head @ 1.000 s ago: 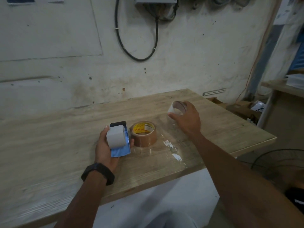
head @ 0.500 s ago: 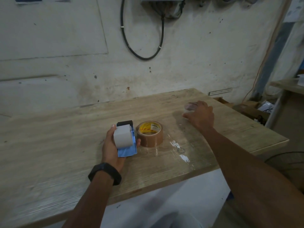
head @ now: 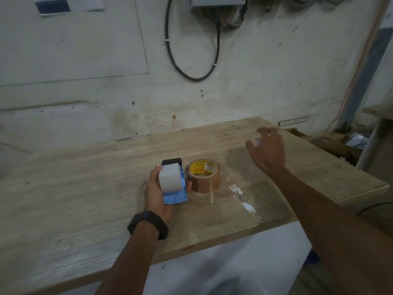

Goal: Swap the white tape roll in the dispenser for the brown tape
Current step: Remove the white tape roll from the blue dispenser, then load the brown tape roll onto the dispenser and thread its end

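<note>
My left hand (head: 154,193) grips a blue tape dispenser (head: 175,198) with a black end, resting on the wooden table (head: 85,188). A wide white cylinder (head: 170,179) sits on the dispenser. The brown tape roll (head: 203,176), with a yellow label inside its core, lies flat on the table just right of the dispenser, apart from both hands. My right hand (head: 268,150) hovers over the far right of the table with its fingers spread and nothing held. Under its fingertips a small pale roll (head: 256,142) is partly visible on the table.
A small ring (head: 244,197) and white paint marks (head: 248,207) lie on the table near its front right. The table's right edge is close to my right hand, with cluttered boxes (head: 338,145) beyond it. Black cables (head: 191,75) hang on the wall behind.
My right hand carried the pale roll to the right, set it on the table and opened its fingers above it. My left hand kept hold of the dispenser.
</note>
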{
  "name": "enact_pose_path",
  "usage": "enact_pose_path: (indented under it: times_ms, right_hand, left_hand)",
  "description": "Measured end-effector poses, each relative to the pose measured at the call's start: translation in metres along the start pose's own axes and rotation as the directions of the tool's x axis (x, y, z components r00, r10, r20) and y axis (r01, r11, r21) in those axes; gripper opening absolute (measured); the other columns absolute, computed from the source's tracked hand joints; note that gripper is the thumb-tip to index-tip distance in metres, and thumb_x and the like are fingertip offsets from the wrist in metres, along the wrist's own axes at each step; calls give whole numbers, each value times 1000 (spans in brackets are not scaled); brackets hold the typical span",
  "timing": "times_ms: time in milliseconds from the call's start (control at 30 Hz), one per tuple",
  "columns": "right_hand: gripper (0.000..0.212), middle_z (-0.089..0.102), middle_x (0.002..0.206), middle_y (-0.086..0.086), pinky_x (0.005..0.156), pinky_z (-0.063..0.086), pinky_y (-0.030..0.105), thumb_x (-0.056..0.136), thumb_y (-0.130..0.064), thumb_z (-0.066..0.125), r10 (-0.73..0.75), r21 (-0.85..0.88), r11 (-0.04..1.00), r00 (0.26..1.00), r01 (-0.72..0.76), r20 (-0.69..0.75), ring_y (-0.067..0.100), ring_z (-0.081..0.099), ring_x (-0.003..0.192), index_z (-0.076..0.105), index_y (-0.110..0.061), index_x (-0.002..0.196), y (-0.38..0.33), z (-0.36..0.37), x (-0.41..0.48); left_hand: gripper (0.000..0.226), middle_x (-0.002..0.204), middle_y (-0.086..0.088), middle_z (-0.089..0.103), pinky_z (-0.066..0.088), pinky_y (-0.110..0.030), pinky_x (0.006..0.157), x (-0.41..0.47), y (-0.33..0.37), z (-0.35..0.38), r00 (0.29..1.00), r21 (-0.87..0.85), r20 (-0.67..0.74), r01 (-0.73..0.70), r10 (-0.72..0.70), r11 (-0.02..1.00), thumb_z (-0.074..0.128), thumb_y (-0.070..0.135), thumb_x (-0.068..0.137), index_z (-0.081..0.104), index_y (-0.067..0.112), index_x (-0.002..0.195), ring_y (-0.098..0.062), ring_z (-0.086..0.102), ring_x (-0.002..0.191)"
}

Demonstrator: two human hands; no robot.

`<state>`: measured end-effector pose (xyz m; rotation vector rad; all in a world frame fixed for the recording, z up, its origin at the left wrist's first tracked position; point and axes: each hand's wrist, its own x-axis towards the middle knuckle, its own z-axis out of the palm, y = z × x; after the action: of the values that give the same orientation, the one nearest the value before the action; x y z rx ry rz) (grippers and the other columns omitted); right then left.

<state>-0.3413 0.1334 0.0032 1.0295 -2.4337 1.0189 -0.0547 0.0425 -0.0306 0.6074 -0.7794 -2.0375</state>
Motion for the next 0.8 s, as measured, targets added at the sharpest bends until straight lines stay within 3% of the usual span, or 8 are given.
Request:
enact_pose_path:
  times_ms: [100,167,267,367,467,567,800]
  right_hand:
    - [41,66,125,8,95,43,34,92,-39,66,-215,309,941,949,138,231,25,60,116,66,-11,122,-37,-4,-11]
    - [49,66,131,5,97,43,34,91,-46,66,-336,406,897,866,174,370,21,59,120,64,-16,130,-64,-7,-23]
    - [80,54,148,2,111,38,48,80,-70,62,-387,331,913,760,237,523,25,45,136,48,-26,146,-90,-4,-40]
    - [106,44,157,4,114,35,56,67,-85,58,-364,218,931,709,292,604,31,34,144,34,-31,154,-99,-3,-53]
    - [105,36,161,4,116,31,53,72,-81,61,-344,56,919,724,391,598,33,28,146,30,-26,156,-103,-2,-66]
    - [103,36,161,5,115,32,50,75,-78,62,-299,-18,925,756,380,583,32,28,146,30,-22,156,-105,-4,-70]
    - [103,43,157,9,116,35,42,72,-68,74,-243,138,970,785,200,570,30,40,142,37,-16,154,-97,2,-71]
  left_hand:
    - [41,93,-14,76,62,-45,73,0,0,0,1000,-2,-12,-19,19,1000,58,46,95,66,11,114,-28,71,80]
    - [37,88,-12,76,63,-44,71,-3,1,1,999,-15,-27,-24,23,1000,57,45,96,67,12,110,-27,70,79]
    - [33,83,-8,75,61,-41,68,-7,3,2,996,-25,-62,-59,57,998,55,45,97,67,16,104,-24,69,74]
    - [34,87,-7,72,57,-40,70,-8,5,0,987,-22,-124,-111,107,994,56,47,96,69,17,106,-22,68,72]
    - [33,79,-5,71,59,-35,61,-10,7,0,978,-45,-158,-146,137,988,56,46,96,71,16,96,-18,69,61]
    - [36,70,-5,71,59,-36,60,-14,8,2,981,-79,-146,-140,127,987,53,44,98,70,14,92,-21,66,58]
    - [35,81,-10,67,55,-45,74,-16,9,4,978,-108,-172,-135,115,985,58,45,95,69,12,100,-25,64,65]
